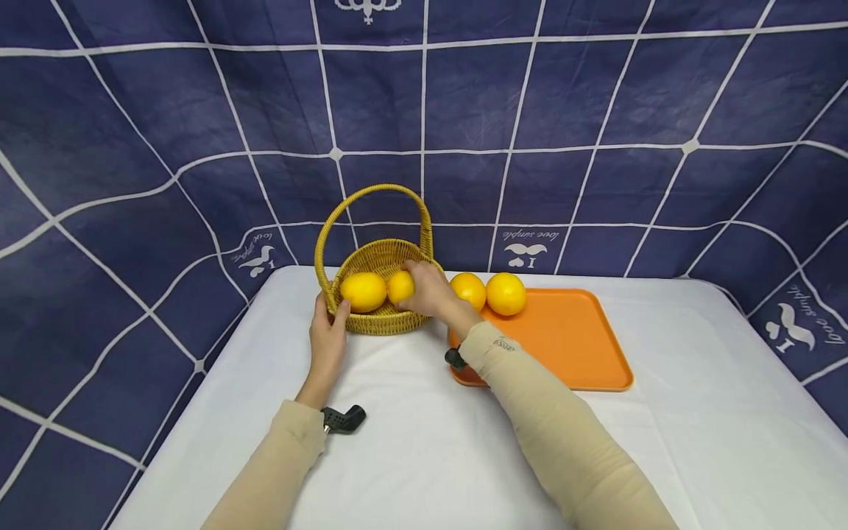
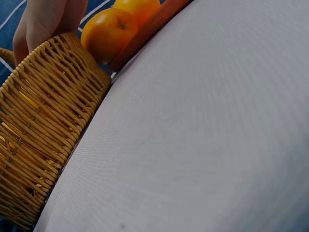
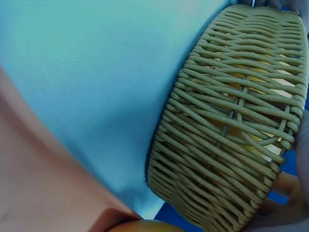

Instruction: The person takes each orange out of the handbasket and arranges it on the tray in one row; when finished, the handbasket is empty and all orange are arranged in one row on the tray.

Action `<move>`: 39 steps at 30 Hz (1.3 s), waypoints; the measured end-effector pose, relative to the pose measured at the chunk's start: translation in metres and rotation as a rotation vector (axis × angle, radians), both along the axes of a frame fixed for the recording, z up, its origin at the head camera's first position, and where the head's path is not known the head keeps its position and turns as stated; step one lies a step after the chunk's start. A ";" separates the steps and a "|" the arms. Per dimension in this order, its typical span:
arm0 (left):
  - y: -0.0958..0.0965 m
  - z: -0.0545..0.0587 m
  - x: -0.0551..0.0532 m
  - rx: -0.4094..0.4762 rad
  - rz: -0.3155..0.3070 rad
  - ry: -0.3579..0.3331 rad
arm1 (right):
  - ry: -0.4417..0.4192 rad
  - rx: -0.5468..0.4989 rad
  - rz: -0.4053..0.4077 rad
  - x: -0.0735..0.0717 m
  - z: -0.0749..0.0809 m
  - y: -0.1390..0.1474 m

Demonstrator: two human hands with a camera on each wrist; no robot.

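A woven wicker basket (image 1: 380,324) with a tall arched handle stands on the table. My left hand (image 1: 327,335) grips its left rim, thumb at the top edge and fingers along the outside. Inside the basket, near that thumb, lies an oval yellow fruit (image 1: 364,292). My right hand (image 1: 432,288) reaches over the right rim and holds an orange (image 1: 400,288) low in the basket, beside the oval fruit. In the left wrist view the right hand (image 2: 46,21) bends over the wicker rim, its fingertips hidden. The weave partly hides the fruit in both wrist views.
To the basket's right lies an orange plastic tray (image 1: 570,346). Two more oranges, a left one (image 1: 468,289) and a right one (image 1: 506,294), sit at its back left. A white cloth (image 1: 411,442) covers the table; a blue checked curtain (image 1: 477,110) hangs behind.
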State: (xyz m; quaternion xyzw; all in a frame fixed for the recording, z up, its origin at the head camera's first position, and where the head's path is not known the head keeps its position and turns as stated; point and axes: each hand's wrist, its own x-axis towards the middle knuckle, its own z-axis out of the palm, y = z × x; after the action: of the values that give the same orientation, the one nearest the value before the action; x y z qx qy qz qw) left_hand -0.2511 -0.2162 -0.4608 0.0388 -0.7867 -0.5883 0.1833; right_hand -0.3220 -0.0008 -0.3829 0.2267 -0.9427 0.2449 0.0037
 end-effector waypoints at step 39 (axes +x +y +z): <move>0.002 0.001 0.002 -0.033 0.001 0.000 | 0.051 -0.229 -0.422 0.040 0.041 0.190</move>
State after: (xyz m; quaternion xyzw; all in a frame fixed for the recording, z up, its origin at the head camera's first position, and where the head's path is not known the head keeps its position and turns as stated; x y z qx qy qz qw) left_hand -0.2489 -0.2142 -0.4598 0.0362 -0.7962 -0.5752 0.1842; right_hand -0.2817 0.1891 -0.3421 0.0290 -0.9348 0.3382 0.1045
